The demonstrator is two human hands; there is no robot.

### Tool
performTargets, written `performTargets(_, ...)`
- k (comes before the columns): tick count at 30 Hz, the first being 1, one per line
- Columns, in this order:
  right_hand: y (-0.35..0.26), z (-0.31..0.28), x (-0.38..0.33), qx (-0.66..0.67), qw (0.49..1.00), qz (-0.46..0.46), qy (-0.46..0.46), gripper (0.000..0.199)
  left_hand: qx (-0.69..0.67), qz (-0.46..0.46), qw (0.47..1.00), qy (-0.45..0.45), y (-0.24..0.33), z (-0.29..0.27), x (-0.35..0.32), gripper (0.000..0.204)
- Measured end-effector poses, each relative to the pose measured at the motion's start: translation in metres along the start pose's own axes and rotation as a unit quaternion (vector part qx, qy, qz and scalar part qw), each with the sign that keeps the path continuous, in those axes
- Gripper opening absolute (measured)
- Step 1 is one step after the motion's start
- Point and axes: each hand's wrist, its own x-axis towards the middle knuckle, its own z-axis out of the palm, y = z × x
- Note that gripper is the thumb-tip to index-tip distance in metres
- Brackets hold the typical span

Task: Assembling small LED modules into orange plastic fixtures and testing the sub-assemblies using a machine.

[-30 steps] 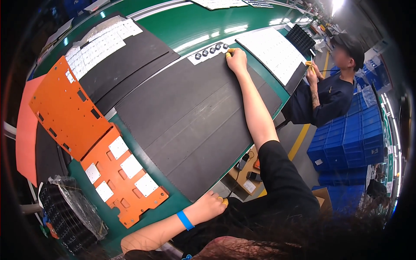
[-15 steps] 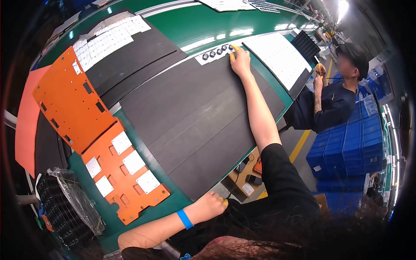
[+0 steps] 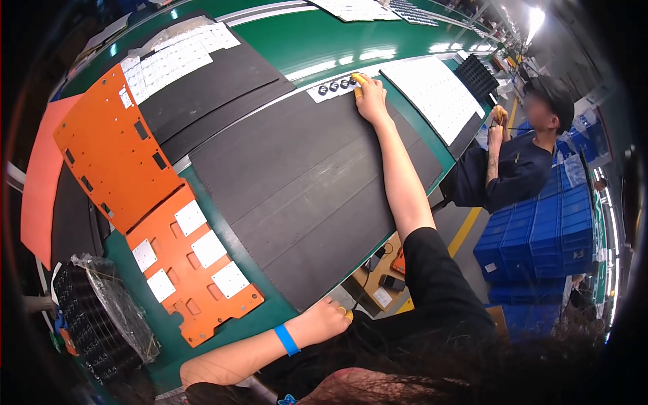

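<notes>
My right hand [image 3: 371,100] reaches out to the far edge of a dark grey mat [image 3: 307,182]. Its fingers, wearing yellow finger cots, close on a black round part [image 3: 353,80] at the right end of a row. Several such parts sit on a white strip [image 3: 317,96]; the fingers hide part of the row's right end. My left hand [image 3: 329,320], with a blue band on its wrist, rests curled at the near table edge. A yellow cot shows on one of its fingers, and what it holds, if anything, is hidden.
An orange hinged fixture [image 3: 121,155] lies open at left, with several white square plates [image 3: 209,248] on its lower half. Beside it stand bagged black trays [image 3: 101,317]. A white sheet [image 3: 435,94] lies right. A co-worker [image 3: 523,158] sits near blue crates [image 3: 533,236].
My right hand has shifted slightly left and now covers more of the row's right end. The left hand stays closed in place. The whole view has shifted a little.
</notes>
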Motion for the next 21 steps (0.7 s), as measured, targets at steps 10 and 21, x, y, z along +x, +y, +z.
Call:
performTargets(10, 0.0047, -0.0101, 0.0015, 0.005, 0.991, 0.122, 0.053, 0.025, -0.012, -0.002, 1.000, 0.003, 0.0004, -0.0013, 0.0004, 0.011)
performTargets(21, 0.0021, -0.0079, 0.0001, -0.004, 0.992, 0.111, 0.053, 0.019, -0.011, 0.002, 1.000, -0.013, -0.0006, 0.0006, 0.0013, 0.013)
